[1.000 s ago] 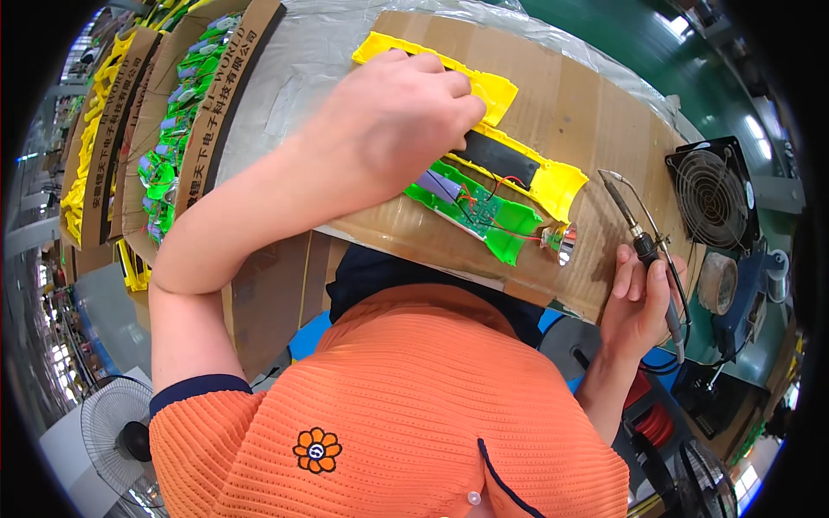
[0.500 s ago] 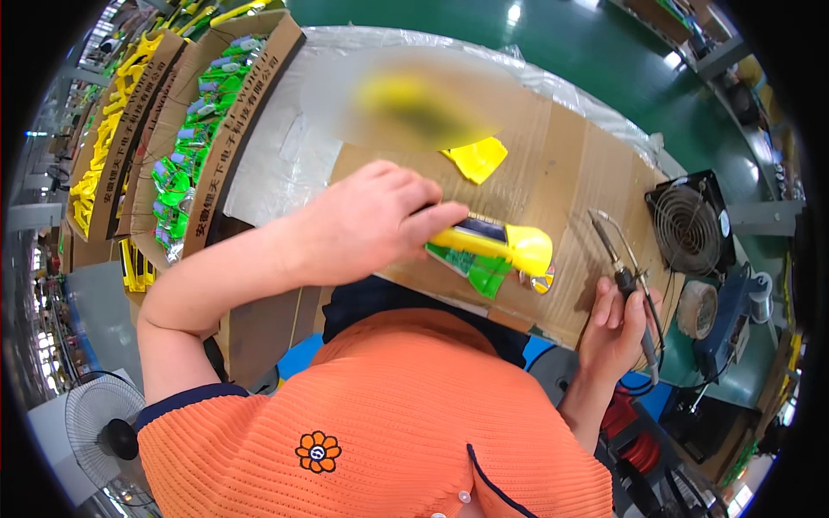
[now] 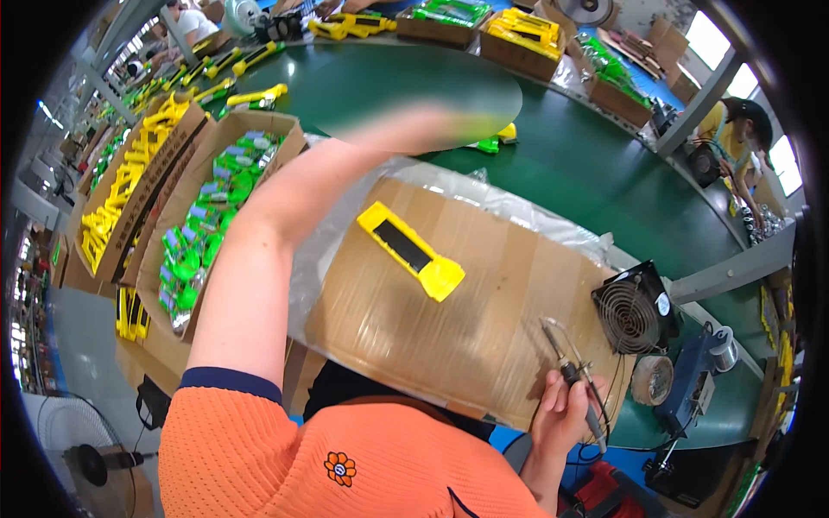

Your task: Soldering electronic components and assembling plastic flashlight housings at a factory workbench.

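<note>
My left arm stretches far forward over the green conveyor belt. A blur covers my left hand, so its fingers cannot be made out. At its far end a yellow-and-green plastic piece shows partly, over the belt. My right hand is closed around the handle of a soldering iron, its tip pointing up and left over the cardboard's right part. On the cardboard sheet lies a yellow plastic housing with a dark rectangular panel and a wide, scoop-like end, apart from both hands.
At left stand one carton of green parts and another of yellow parts. A small black fan, a tape roll and a blue box-like unit are at right. Farther off sit people.
My left hand has moved from the cardboard out to the belt. The yellow housing and green part it handled have left the cardboard. The view has tilted forward; the right hand keeps the soldering iron.
</note>
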The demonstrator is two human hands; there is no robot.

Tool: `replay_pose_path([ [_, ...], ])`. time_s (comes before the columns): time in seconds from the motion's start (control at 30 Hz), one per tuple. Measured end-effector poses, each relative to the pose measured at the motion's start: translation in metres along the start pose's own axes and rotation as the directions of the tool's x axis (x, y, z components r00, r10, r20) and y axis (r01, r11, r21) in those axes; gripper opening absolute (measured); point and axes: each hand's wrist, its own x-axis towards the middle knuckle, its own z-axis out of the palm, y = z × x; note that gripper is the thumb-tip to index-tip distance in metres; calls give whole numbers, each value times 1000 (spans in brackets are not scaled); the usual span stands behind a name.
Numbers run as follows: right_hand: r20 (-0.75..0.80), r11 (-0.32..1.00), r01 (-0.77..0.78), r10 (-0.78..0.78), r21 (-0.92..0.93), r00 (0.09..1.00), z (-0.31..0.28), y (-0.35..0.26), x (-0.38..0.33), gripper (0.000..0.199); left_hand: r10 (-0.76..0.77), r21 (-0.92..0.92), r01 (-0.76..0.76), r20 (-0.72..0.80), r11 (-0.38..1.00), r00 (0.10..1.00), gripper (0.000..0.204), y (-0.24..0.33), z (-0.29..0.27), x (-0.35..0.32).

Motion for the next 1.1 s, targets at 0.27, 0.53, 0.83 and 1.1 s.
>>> replay_pose_path([
  [0.27,13,997,-49,49,63,999,-3,4,3,19,104,56,-105,31,993,994,68,41,-63,-69],
  [0.53,-43,983,-81,89,165,995,-17,0,-3,29,186,-427,-146,53,892,981,80,133,-73,-187],
  [0.83,-42,982,-161,165,99,985,0,-2,-2,27,-642,356,542,301,761,705,23,-59,-194,-354],
  [1.1,-126,982,-186,181,-32,975,29,-16,-4,26,-533,27,539,207,842,821,47,-74,-147,-440],
])
